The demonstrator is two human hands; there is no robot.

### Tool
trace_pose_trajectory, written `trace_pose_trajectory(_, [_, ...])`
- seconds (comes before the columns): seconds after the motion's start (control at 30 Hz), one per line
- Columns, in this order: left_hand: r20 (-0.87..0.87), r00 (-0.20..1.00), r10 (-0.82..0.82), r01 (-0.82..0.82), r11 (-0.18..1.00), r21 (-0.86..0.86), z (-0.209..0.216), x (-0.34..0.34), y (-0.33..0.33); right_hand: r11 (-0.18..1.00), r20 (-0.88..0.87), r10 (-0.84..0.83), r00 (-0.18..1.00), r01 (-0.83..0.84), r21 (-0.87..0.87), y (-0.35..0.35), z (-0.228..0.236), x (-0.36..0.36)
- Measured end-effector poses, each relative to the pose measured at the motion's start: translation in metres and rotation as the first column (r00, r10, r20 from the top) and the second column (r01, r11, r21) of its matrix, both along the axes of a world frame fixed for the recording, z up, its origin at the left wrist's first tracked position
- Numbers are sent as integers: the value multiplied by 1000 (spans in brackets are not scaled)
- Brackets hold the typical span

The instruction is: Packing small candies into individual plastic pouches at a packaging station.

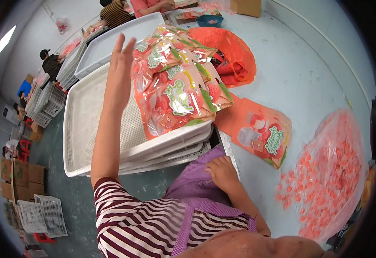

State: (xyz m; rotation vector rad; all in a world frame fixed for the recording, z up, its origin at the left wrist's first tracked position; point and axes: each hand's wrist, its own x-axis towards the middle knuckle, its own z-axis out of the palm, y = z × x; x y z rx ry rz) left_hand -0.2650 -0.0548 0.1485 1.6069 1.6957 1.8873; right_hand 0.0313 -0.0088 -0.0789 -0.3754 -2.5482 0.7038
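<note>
My left hand (121, 77) is raised over the white perforated tray (99, 116), fingers stretched upward and empty. Right beside it, a heap of filled pink-and-red pouches (177, 96) with clear windows and green leaf prints covers the tray's right side. My right hand (223, 173) rests at the table edge against my purple apron (198, 170), its fingers loosely spread, with nothing seen in them. Close to that hand, flat pouches (263, 133) of the same print lie on the pale table.
More trays (170, 161) are stacked under the top one. A red plastic bag (235, 56) sits behind the pouches. At right lies a clear bag of small pink wrapped pieces (330, 180). Another white tray (119, 41) stands farther off, near other people working.
</note>
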Motion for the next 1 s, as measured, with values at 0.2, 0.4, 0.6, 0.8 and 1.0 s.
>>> trace_pose_trajectory(0.2, [236,559,-795,828,548,-118,-59,120,-41,999,83,-5,997,1,49,-1,5,-3])
trace_pose_trajectory(0.4, [-423,643,-638,467,765,-443,-131,189,71,886,-195,-162,967,55,-461,-1,-15,-16])
trace_pose_trajectory(0.6, [-700,497,-513,181,850,-495,-209,210,106,994,19,89,996,-88,-71,0,-16,-5])
trace_pose_trajectory(0.8, [-701,517,-491,185,864,-468,-228,184,96,787,-86,253,964,-257,-561,13,63,23])
trace_pose_trajectory(1.0, [-711,525,-467,170,877,-450,-220,190,95,478,-132,-836,533,587,-653,76,77,109])
